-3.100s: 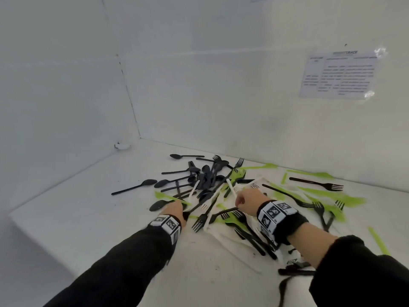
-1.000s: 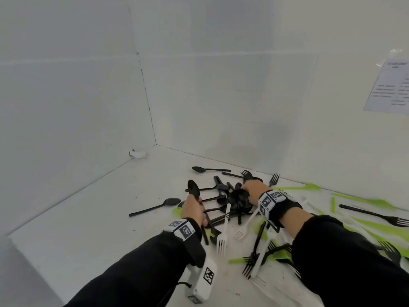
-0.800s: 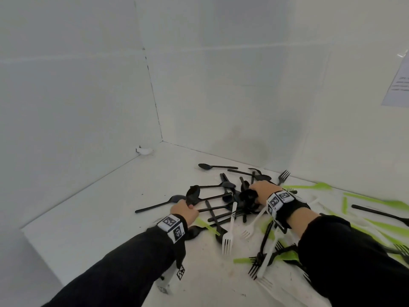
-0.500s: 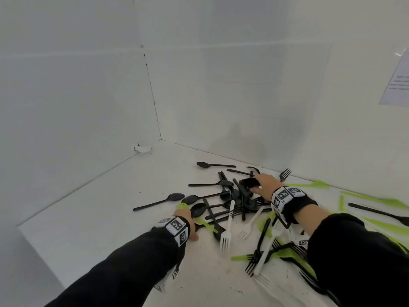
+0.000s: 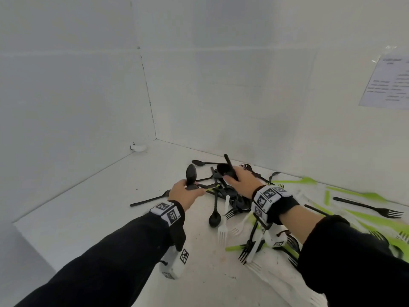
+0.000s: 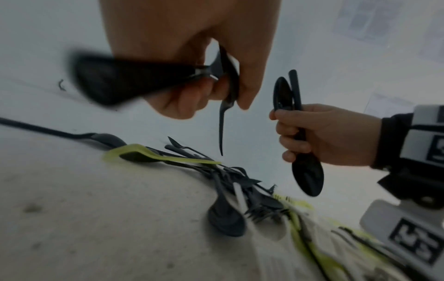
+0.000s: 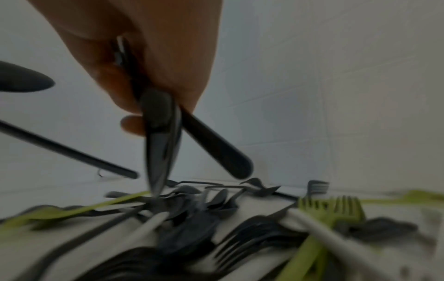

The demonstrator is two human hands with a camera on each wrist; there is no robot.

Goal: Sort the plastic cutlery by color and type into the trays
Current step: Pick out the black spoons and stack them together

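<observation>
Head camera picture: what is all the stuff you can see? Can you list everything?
black spoons: several, black, heaped and scattered at the table's middle
black forks: several, black, mostly right side
green cutlery: several, lime green, right side
white forks: a few, white, front of the pile
table: one, white
paper sheet: one, white, on the right wall
left hand: grips black spoons
right hand: grips black spoons

Black spoons (image 5: 190, 173) lifted off table (image 5: 88, 213), bowl up, in left grip (image 5: 184, 194). More black spoons (image 5: 228, 168) in right grip (image 5: 242, 180), handle pointing up. Mixed pile (image 5: 230, 202) of black, white, green cutlery on table below. Black spoon (image 5: 150, 199) lies apart, left of pile. Black fork (image 5: 368, 207) far right.
</observation>
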